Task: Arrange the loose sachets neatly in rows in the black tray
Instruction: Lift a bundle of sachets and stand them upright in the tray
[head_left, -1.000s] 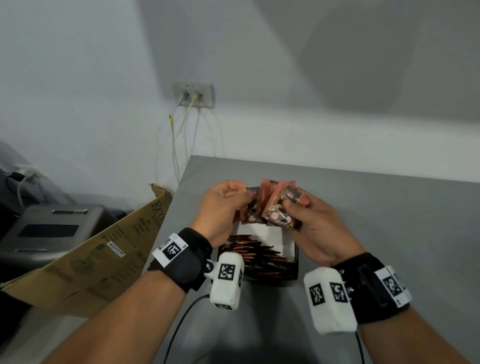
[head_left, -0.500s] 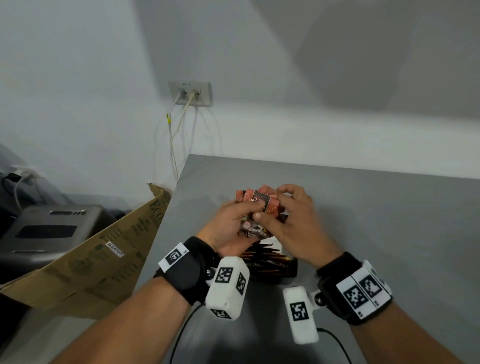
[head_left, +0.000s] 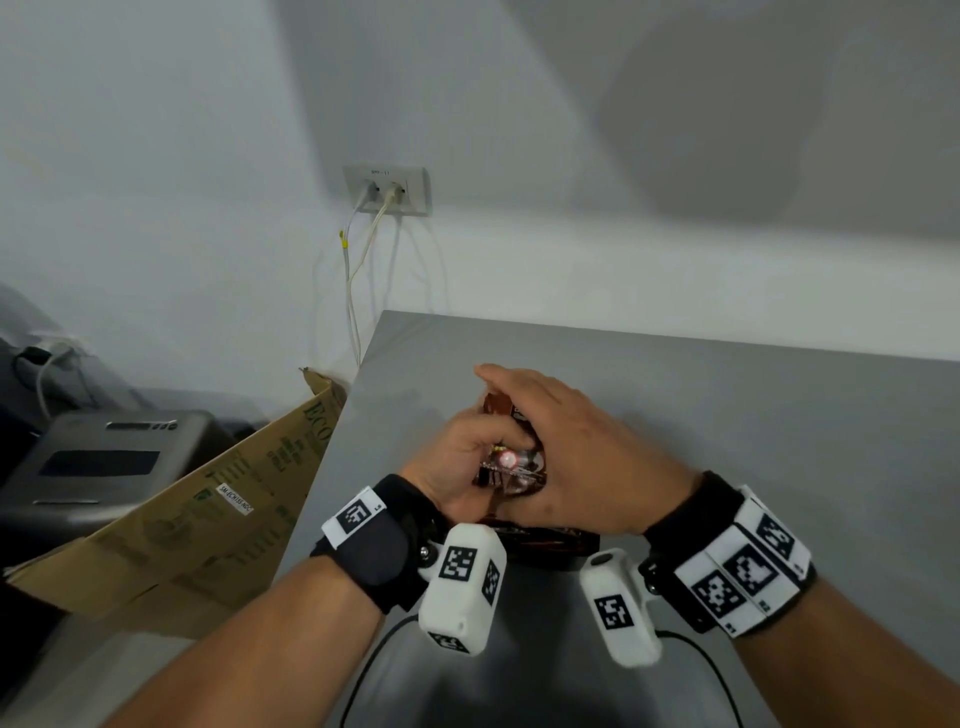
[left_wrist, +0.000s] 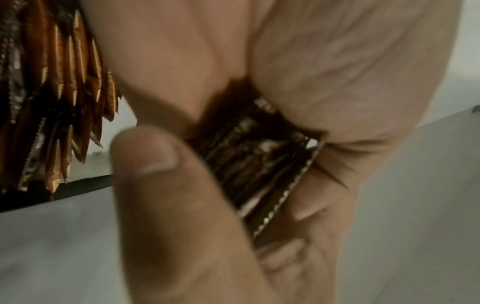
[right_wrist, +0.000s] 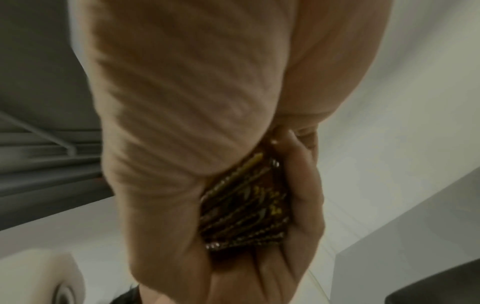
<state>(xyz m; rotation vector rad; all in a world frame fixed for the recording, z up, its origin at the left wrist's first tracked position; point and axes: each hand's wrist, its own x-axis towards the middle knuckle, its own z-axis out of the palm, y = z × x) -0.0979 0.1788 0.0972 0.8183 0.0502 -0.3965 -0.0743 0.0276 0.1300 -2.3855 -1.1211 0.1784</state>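
Sachets (head_left: 511, 462), a squared-up bundle, sit just above the black tray (head_left: 550, 545), gripped by your left hand (head_left: 462, 467) from below while your right hand (head_left: 587, 457) clasps them from above.

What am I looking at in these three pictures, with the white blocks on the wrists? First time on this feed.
No machine here: a person works with two bare hands. The wide picture comes from a head camera; the white marker-tagged camera blocks strapped to each wrist give the two close-ups. On the grey table sits a black tray, mostly hidden, with a row of orange-brown sachets standing in it. Above it, the left hand grips a stack of brown foil sachets, and the right hand covers and squeezes it from the other side. The wrist views show the stack's serrated edges lined up.
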